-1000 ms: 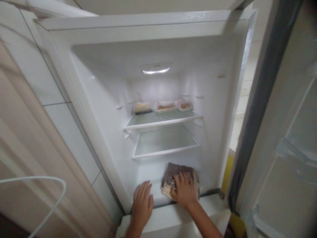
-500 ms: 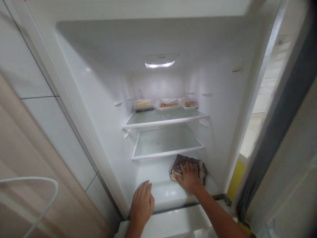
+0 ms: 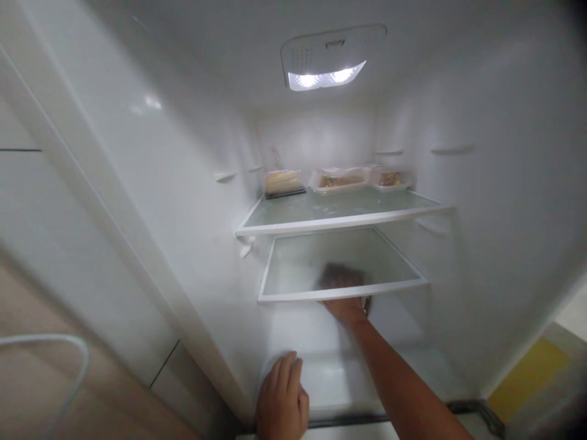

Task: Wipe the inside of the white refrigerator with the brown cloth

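Inside the fridge, my right hand [image 3: 345, 310] reaches under the lower glass shelf [image 3: 293, 260] with a dark patterned cloth [image 3: 340, 272] beneath its palm. The cloth and my fingers show only as a blur through the glass; one corner of it pokes out by my wrist. My left hand [image 3: 283, 397] rests by the lower left front of the compartment, its fingers stretched out and holding nothing.
Several wrapped food packs [image 3: 342, 178] stand at the back of the upper glass shelf [image 3: 316, 211]. A lit lamp [image 3: 323, 76] is in the ceiling. Side walls with small shelf supports [image 3: 224, 177] bound the space.
My right hand has pushed the cloth deeper, from the front right of the fridge floor to under the lower shelf. The view has come closer. My left hand stays near the left wall.
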### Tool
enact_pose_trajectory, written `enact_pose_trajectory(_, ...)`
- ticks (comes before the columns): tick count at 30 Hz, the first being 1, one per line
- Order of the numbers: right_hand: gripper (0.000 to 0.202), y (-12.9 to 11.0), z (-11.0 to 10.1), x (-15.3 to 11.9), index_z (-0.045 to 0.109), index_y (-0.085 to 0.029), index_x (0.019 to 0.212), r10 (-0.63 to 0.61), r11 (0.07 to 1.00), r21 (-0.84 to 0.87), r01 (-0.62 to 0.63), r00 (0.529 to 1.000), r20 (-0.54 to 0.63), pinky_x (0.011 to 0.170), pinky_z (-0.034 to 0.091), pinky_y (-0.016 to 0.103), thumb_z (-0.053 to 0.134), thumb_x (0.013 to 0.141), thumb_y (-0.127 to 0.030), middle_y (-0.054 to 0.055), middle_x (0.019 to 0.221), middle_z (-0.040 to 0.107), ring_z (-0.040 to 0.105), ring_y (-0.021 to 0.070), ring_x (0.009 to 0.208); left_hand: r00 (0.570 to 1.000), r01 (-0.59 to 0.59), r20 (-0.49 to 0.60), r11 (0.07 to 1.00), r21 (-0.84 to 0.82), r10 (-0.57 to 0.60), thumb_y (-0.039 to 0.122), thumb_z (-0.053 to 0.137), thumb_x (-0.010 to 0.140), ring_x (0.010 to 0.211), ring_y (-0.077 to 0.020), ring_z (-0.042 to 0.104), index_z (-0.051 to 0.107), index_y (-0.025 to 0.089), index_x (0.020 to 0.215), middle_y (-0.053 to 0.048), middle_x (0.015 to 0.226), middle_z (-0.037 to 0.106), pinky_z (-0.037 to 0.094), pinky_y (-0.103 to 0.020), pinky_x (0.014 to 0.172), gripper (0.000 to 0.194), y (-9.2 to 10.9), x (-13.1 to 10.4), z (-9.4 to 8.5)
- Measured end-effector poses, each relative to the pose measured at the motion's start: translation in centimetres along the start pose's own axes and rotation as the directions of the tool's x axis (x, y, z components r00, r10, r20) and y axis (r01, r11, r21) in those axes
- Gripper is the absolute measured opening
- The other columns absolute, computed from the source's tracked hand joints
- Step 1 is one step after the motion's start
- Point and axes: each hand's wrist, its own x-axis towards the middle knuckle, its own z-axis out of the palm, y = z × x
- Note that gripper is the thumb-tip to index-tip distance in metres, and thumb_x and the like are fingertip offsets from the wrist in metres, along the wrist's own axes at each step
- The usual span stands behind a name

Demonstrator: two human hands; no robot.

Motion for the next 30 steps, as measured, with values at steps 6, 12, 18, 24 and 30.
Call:
enact_pose_trajectory(6, 0.067, -3.1, -0.4, -1.3, 0.048, -0.021, 0.144, -0.099, 0.982, 0.177, 0.073, 0.985, 0.144, 0.122, 0.016, 0.049, 0.044, 0.089, -0.058, 0.013, 0.153, 0.044, 0.035, 0.0328, 0.142, 1.000, 0.003, -0.006, 1.000, 0.010, -0.003, 0.009, 0.049, 0.074, 0.105, -0.0235, 0.067, 0.063, 0.018, 0.116, -0.008, 0.115, 0.073, 0.060, -0.037, 0.085, 0.045, 0.1, 0.2, -0.4)
enact_pose_trajectory(12, 0.063, -3.6, -4.0, -6.8, 0.052, -0.031, 0.140, -0.290, 0.929, 0.314, 0.197, 0.913, 0.287, 0.122, 0.015, 0.053, 0.049, 0.085, -0.060, 0.007, 0.155, 0.045, 0.034, 0.0305, 0.145, 1.000, 0.007, -0.016, 0.999, -0.048, -0.007, 0.007, 0.049, 0.077, 0.103, -0.0214, 0.067, 0.064, 0.020, 0.111, -0.006, 0.110, 0.073, 0.060, -0.036, 0.084, 0.039, 0.2, 0.8, -1.3)
enact_pose_trajectory(18, 0.062, -0.8, -7.2, -13.1, 0.050, -0.030, 0.142, -0.180, 0.959, 0.267, 0.091, 0.926, 0.332, 0.121, 0.021, 0.052, 0.040, 0.088, -0.060, 0.005, 0.157, 0.042, 0.032, 0.0311, 0.147, 0.991, 0.108, -0.061, 0.984, -0.145, -0.118, 0.011, 0.051, 0.085, 0.106, -0.0204, 0.066, 0.062, 0.021, 0.111, -0.006, 0.113, 0.071, 0.059, -0.036, 0.089, 0.030, 0.5, -0.2, -2.1)
enact_pose_trajectory(24, 0.067, 3.6, -8.0, -14.7, 0.050, -0.021, 0.144, 0.155, 0.987, 0.008, -0.162, 0.956, 0.250, 0.118, 0.025, 0.055, 0.036, 0.090, -0.058, 0.010, 0.156, 0.044, 0.036, 0.0356, 0.145, 0.974, 0.114, -0.165, 0.967, -0.229, -0.154, 0.011, 0.049, 0.088, 0.107, -0.0189, 0.065, 0.063, 0.024, 0.110, -0.006, 0.113, 0.069, 0.058, -0.034, 0.089, 0.029, 0.3, -2.4, -4.1)
enact_pose_trajectory(30, 0.065, 4.4, -7.0, -12.2, 0.050, -0.018, 0.144, 0.200, 0.978, -0.099, -0.184, 0.961, 0.192, 0.115, 0.024, 0.060, 0.039, 0.089, -0.052, 0.017, 0.155, 0.044, 0.037, 0.0406, 0.143, 0.930, 0.238, -0.251, 0.960, -0.149, -0.269, 0.018, 0.047, 0.092, 0.093, -0.0189, 0.065, 0.061, 0.019, 0.105, -0.007, 0.098, 0.065, 0.057, -0.034, 0.080, 0.019, -0.5, -3.7, -4.6)
